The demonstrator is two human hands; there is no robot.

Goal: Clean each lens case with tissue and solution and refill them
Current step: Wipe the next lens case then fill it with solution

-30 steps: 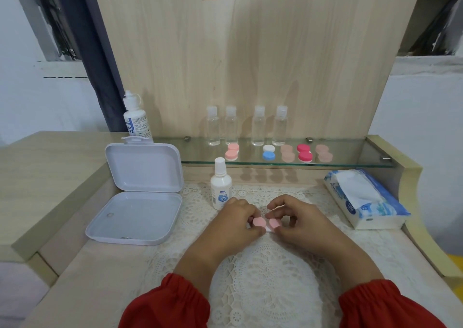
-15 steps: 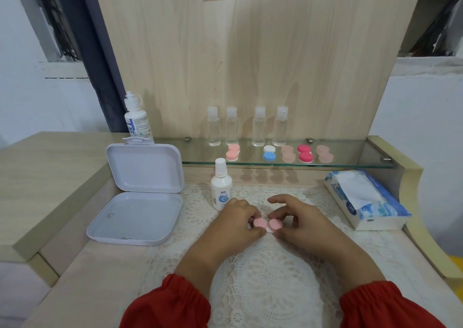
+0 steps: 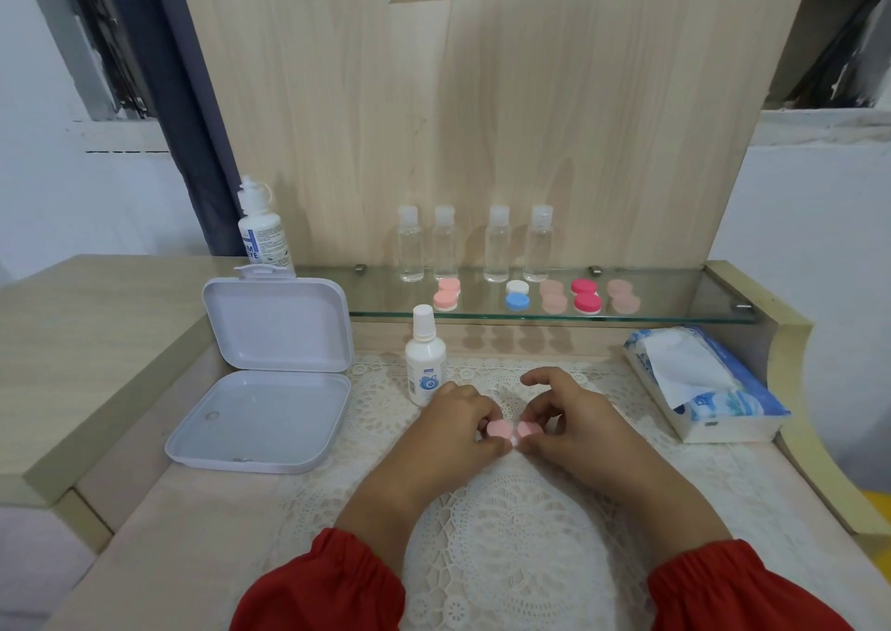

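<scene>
A pink lens case (image 3: 512, 429) with two round caps lies on the lace mat (image 3: 506, 510) in the middle of the table. My left hand (image 3: 453, 430) pinches its left cap and my right hand (image 3: 573, 425) pinches its right cap, whose cap sits tilted. A small white solution bottle (image 3: 425, 355) stands just behind my left hand. A blue tissue pack (image 3: 699, 384) with a white tissue sticking out lies at the right. Several more lens cases (image 3: 518, 295) in pink, blue, red and beige sit on the glass shelf (image 3: 376, 312).
An open white plastic box (image 3: 270, 380) sits at the left, its lid upright. A larger white bottle (image 3: 263, 230) stands behind it. Several clear small bottles (image 3: 475, 245) line the back of the shelf against the wooden panel. A raised wooden ledge borders both sides.
My right hand's fingers have curled in tighter on the right cap, and that cap now looks tilted. The left hand keeps its grip on the left cap.
</scene>
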